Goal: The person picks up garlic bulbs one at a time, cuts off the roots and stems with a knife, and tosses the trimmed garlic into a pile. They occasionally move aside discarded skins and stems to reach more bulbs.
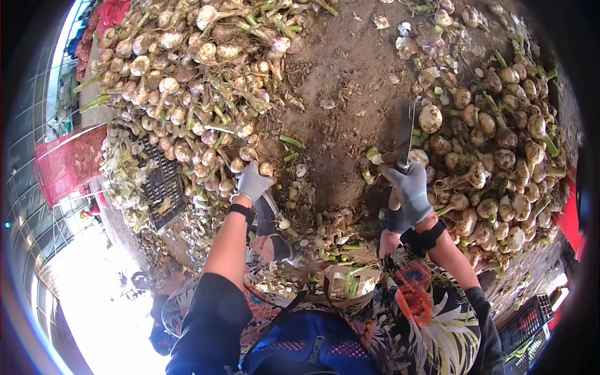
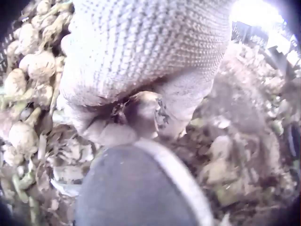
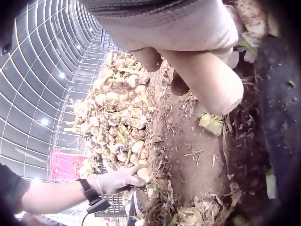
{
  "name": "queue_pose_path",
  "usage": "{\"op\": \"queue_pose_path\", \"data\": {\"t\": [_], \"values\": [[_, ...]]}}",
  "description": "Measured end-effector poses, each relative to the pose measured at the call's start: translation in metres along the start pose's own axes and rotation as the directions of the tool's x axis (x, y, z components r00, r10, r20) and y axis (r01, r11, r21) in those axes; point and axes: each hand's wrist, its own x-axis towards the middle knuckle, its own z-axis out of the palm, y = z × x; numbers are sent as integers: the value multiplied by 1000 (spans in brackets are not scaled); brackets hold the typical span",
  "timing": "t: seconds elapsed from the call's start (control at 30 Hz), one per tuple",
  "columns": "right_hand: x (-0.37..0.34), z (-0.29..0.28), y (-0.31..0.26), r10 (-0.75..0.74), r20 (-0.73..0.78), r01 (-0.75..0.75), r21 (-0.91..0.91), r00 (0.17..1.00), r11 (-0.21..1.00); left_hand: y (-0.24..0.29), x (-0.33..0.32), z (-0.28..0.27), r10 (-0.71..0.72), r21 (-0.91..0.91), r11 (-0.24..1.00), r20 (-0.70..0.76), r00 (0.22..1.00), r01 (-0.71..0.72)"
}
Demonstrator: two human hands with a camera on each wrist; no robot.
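My gloved left hand (image 1: 254,182) pinches a garlic bulb (image 2: 143,113) low by the edge of the left heap; part of the bulb is hidden by the glove. Right under that hand, the grey toe of a shoe (image 2: 136,188) fills the lower left wrist view. My gloved right hand (image 1: 410,190) grips a broad-bladed knife (image 1: 406,131), its blade pointing away from me beside the right pile. The pale, rounded end of the knife's handle (image 3: 211,87) sticks out below the glove in the right wrist view.
A large heap of garlic with stalks (image 1: 187,81) lies on the left, a pile of trimmed bulbs (image 1: 494,137) on the right. Bare soil (image 1: 337,94) runs between them. Beside the left heap are a black crate (image 1: 164,184) and red mesh bag (image 1: 72,159). Cut stalks (image 1: 292,142) litter the ground.
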Motion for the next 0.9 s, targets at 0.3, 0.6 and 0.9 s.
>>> {"op": "queue_pose_path", "data": {"t": [0.3,0.6,0.9], "values": [[-22,36,-59,-360,394,533,-594,846,603,166,-39,-34,166,-777,629,124,978,-8],[-24,29,-65,-371,417,539,-772,830,336,190,-48,-14,225,-921,384,18,974,-71],[-17,24,-51,-420,351,520,-748,837,412,187,-54,-2,233,-846,495,-91,968,-199]]}}
